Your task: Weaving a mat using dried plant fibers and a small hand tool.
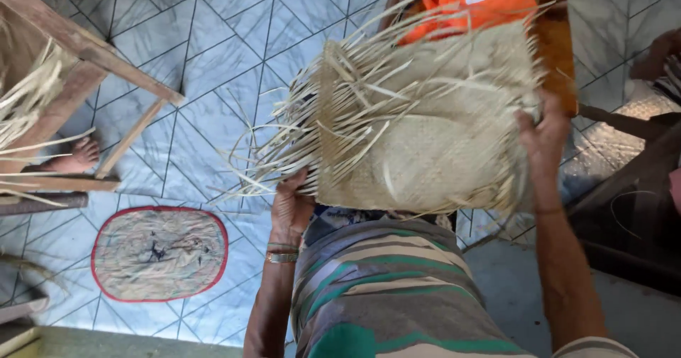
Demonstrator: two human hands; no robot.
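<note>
Your left hand (289, 205) grips the woven mat's (425, 138) lower-left edge | your right hand (543, 134) clasps its right edge (loose strips fan leftward) | mat held over your lap, above tiled floor (213, 60).

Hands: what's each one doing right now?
Left hand: closed on the woven straw piece's lower left edge.
Right hand: gripping its right edge.

**Room and floor, head view**

I see a pale blue-grey tiled floor (213, 39) with thin dark diagonal lines. Oval mat (159, 253) with red border lies flat on it, lower left. Wooden frame furniture (92, 53) top left, loose straw strips hanging off it. Dark wooden piece (624, 209) at right. Bright, even daylight, soft shadows.
</note>
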